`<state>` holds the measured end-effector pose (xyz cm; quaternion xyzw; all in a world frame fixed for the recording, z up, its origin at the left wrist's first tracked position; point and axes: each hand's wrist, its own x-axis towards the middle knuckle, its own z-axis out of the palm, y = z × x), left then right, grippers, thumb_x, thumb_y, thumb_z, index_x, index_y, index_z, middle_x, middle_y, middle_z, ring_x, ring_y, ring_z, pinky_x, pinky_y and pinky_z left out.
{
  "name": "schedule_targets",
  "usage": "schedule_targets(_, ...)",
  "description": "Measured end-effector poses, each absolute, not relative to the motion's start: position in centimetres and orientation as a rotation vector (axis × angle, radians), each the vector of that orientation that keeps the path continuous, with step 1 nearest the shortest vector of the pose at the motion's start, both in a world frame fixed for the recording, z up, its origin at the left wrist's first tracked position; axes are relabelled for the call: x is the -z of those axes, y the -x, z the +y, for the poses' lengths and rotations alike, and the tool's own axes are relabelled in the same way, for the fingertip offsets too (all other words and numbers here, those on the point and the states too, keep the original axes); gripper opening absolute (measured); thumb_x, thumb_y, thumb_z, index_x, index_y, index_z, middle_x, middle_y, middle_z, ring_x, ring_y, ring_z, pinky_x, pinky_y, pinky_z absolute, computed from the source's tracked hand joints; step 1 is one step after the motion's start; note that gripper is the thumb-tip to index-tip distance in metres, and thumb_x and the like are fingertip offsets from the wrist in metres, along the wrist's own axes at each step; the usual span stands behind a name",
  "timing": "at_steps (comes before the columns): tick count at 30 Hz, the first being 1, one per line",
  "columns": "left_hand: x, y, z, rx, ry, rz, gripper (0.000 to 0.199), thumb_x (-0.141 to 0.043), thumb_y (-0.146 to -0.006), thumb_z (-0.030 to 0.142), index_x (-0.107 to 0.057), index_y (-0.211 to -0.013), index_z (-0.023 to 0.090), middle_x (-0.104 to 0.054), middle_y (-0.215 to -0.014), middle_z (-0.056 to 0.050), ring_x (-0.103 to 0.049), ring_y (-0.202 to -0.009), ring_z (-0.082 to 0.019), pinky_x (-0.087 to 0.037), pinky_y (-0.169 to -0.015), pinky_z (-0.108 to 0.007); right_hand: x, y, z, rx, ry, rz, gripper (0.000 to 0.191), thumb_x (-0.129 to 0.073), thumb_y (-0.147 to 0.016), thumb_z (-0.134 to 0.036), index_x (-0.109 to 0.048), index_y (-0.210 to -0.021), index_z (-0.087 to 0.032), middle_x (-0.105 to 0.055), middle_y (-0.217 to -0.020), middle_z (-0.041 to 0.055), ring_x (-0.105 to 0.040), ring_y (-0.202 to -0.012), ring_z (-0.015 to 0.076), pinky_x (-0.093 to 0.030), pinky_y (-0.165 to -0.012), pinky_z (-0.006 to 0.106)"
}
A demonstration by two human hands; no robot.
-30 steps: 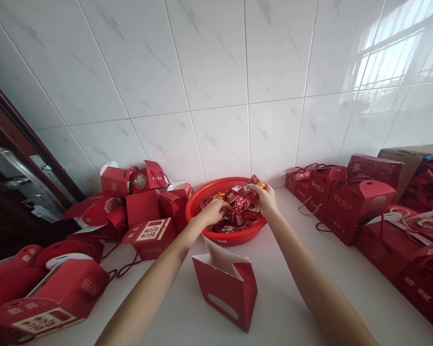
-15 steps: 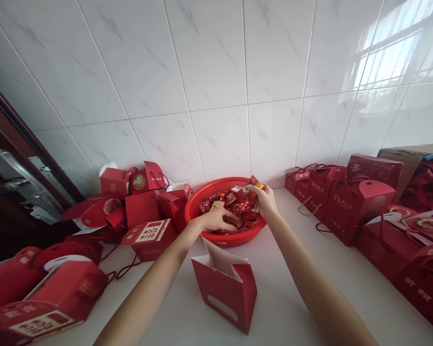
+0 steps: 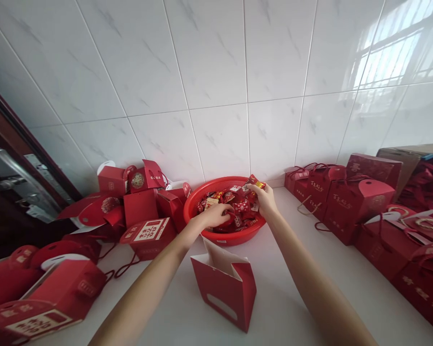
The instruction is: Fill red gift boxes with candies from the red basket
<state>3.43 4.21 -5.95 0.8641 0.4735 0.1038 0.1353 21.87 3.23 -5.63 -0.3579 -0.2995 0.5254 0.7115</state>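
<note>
A red plastic basket [image 3: 222, 239] with perforated sides holds many wrapped candies [image 3: 241, 207] in red, gold and patterned wrappers. My left hand [image 3: 216, 216] is in the front left of it, fingers curled round a red-wrapped candy, partly hidden by the fingers. At the basket's right rim my right hand [image 3: 266, 197] pinches red-and-yellow wrapped candies [image 3: 255, 182] between thumb and fingers. In front of the basket, between my forearms, a red paper gift box [image 3: 223, 288] stands upright with its top open and its white inside showing.
Red gift boxes [image 3: 153, 238] with gold and white print and cord handles crowd the left side. More red boxes [image 3: 357, 204] line the right, near a cardboard box [image 3: 400, 156]. A tiled wall [image 3: 220, 72] rises behind, and a door handle [image 3: 18, 173] is far left.
My left hand has shifted slightly up among the candies and its fingers have curled in. My right hand keeps its candies at almost the same spot. The open box stays put.
</note>
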Motion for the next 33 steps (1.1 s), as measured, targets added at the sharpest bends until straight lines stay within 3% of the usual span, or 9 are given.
schedule_targets(4, 5.8, -3.1, 4.3, -0.570, -2.460, 1.564, 0.034, -0.052, -0.083, 0.010, -0.074, -0.106, 0.023, -0.076, -0.110, -0.005, -0.068, -0.106, -0.024, -0.049, -0.096, -0.030, 5.6, -21.9, 3.2, -1.174, 0.782, -0.655, 0.031, -0.079, -0.051, -0.025, -0.057, -0.072, -0.020, -0.067, -0.059, -0.0015, -0.064, -0.054, 0.0175, -0.055, -0.048, 0.027)
schedule_targets(9, 5.1, -2.6, 4.3, -0.898, -2.332, 1.924, 0.040, -0.041, -0.092, 0.009, -0.064, -0.122, 0.020, -0.074, -0.111, -0.009, -0.068, -0.105, -0.025, -0.050, -0.096, -0.036, 5.7, -22.0, 3.4, -1.173, 0.809, -0.663, 0.033, -0.080, -0.052, -0.027, -0.058, -0.075, -0.021, -0.068, -0.060, -0.0013, -0.065, -0.057, 0.0193, -0.055, -0.048, 0.028)
schedule_targets(14, 4.7, -2.5, 4.1, -1.237, -2.435, 1.953, 0.042, -0.044, -0.084, -0.001, -0.068, -0.114, 0.017, -0.068, -0.122, -0.011, -0.063, -0.115, -0.024, -0.048, -0.103, -0.035, 5.8, -22.0, 3.6, -1.181, 0.818, -0.664, 0.034, -0.080, -0.052, -0.027, -0.057, -0.076, -0.021, -0.068, -0.060, -0.0015, -0.065, -0.058, 0.0195, -0.055, -0.048, 0.029)
schedule_targets(16, 4.8, -2.7, 4.0, -1.166, -2.561, 1.783, 0.042, -0.046, -0.081, -0.002, -0.072, -0.107, 0.019, -0.071, -0.116, -0.008, -0.065, -0.111, -0.023, -0.050, -0.100, -0.033, 5.7, -22.0, 3.5, -1.176, 0.817, -0.656, 0.034, -0.080, -0.052, -0.027, -0.057, -0.076, -0.021, -0.068, -0.060, -0.0014, -0.065, -0.058, 0.0196, -0.055, -0.048, 0.029)
schedule_targets(19, 4.9, -3.2, 3.8, -0.687, -2.699, 1.564, 0.039, -0.048, -0.078, 0.000, -0.076, -0.095, 0.022, -0.076, -0.099, -0.002, -0.070, -0.097, -0.020, -0.053, -0.094, -0.030, 5.5, -21.9, 3.2, -1.179, 0.806, -0.653, 0.032, -0.079, -0.052, -0.026, -0.057, -0.075, -0.021, -0.067, -0.060, -0.0017, -0.065, -0.056, 0.0191, -0.055, -0.049, 0.029)
schedule_targets(22, 5.1, -3.4, 3.7, -0.279, -2.742, 1.553, 0.039, -0.053, -0.077, 0.003, -0.077, -0.100, 0.022, -0.077, -0.103, -0.005, -0.070, -0.102, -0.024, -0.051, -0.096, -0.033, 5.3, -21.9, 3.0, -1.181, 0.803, -0.660, 0.031, -0.078, -0.052, -0.025, -0.057, -0.074, -0.021, -0.067, -0.060, -0.0018, -0.065, -0.056, 0.0188, -0.055, -0.050, 0.029)
schedule_targets(26, 5.2, -3.2, 3.9, -0.133, -2.770, 1.589, 0.044, -0.057, -0.073, 0.002, -0.075, -0.109, 0.019, -0.073, -0.114, -0.011, -0.063, -0.116, -0.032, -0.046, -0.101, -0.043, 5.3, -21.9, 3.0, -1.177, 0.822, -0.653, 0.032, -0.079, -0.052, -0.026, -0.057, -0.074, -0.021, -0.067, -0.061, -0.0015, -0.065, -0.057, 0.0194, -0.055, -0.050, 0.029)
schedule_targets(33, 5.3, -3.4, 4.3, 0.004, -2.746, 1.597, 0.029, -0.062, -0.076, 0.009, -0.077, -0.099, 0.020, -0.074, -0.107, -0.014, -0.062, -0.113, -0.035, -0.038, -0.105, -0.049, 5.3, -21.9, 3.0, -1.189, 0.819, -0.659, 0.031, -0.079, -0.052, -0.026, -0.057, -0.074, -0.021, -0.067, -0.060, -0.0016, -0.064, -0.057, 0.0189, -0.054, -0.049, 0.029)
